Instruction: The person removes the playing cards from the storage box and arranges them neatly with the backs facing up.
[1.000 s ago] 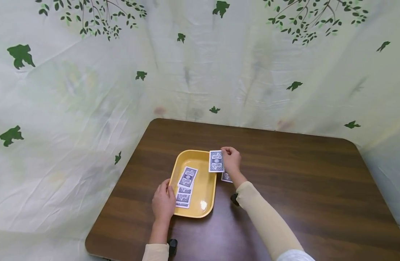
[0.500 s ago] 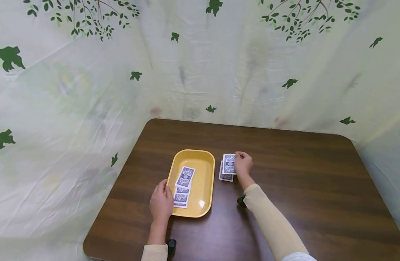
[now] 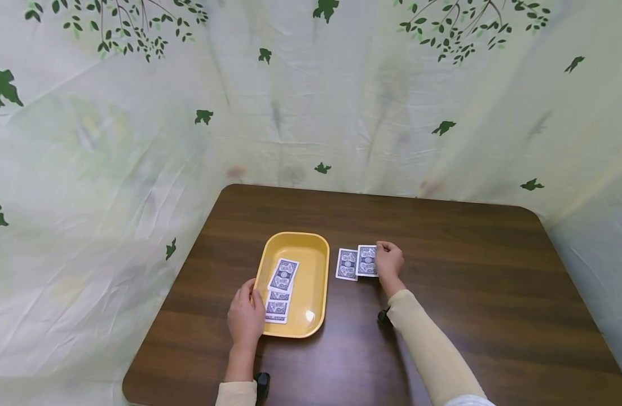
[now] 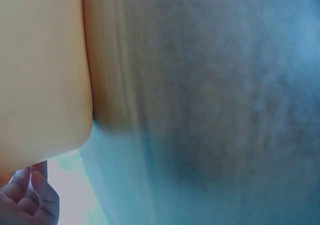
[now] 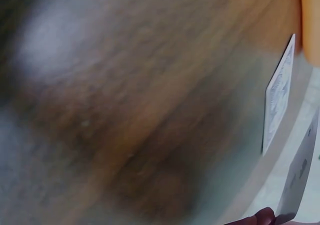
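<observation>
My right hand (image 3: 390, 264) pinches a blue-backed playing card (image 3: 366, 260) by its right edge. In the right wrist view this held card (image 5: 300, 175) stands raised and tilted, fingertips (image 5: 265, 216) at its lower end. Just left of it, another face-down card (image 3: 347, 264) lies on the table. The left hand (image 3: 246, 316) grips the left rim of a yellow tray (image 3: 311, 282). Several face-down cards (image 3: 284, 274) overlap in a column along the tray's left side. In the left wrist view, the tray wall (image 4: 40, 75) hides part of my curled left fingers (image 4: 42, 195).
The brown wooden table (image 3: 468, 270) has rounded corners and reaches far to the right. A pale cloth backdrop (image 3: 366, 84) printed with leaves hangs behind it and down the left side.
My right hand has carried the card rightward from over the tray's right rim, past the card on the table, which is now uncovered. The left hand stays on the tray.
</observation>
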Motion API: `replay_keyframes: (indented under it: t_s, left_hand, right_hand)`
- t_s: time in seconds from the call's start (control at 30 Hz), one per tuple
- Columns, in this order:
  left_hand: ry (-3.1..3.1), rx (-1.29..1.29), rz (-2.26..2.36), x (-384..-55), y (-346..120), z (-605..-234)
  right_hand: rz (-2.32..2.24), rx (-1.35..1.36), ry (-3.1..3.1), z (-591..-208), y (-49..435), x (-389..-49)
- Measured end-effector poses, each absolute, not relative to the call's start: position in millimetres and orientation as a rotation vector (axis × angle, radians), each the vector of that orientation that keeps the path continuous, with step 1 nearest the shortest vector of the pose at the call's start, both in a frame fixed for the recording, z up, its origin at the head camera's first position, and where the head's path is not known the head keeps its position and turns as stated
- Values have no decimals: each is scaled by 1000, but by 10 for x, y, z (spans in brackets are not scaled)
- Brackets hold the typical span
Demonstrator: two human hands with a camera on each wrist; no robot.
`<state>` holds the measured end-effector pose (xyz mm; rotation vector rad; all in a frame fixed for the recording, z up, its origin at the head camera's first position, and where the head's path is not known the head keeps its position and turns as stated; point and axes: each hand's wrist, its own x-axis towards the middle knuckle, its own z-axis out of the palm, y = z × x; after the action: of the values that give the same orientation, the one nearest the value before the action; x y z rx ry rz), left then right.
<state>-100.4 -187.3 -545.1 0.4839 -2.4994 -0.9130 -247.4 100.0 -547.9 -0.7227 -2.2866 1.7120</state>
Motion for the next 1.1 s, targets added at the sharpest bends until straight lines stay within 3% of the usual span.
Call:
replay_keyframes:
  t_s: [1.1]
  left_hand:
    - [-2539, 516, -925, -1006, -1874, -5450]
  right_hand:
    - [1383, -505, -2707, -5552, 1172, -2435]
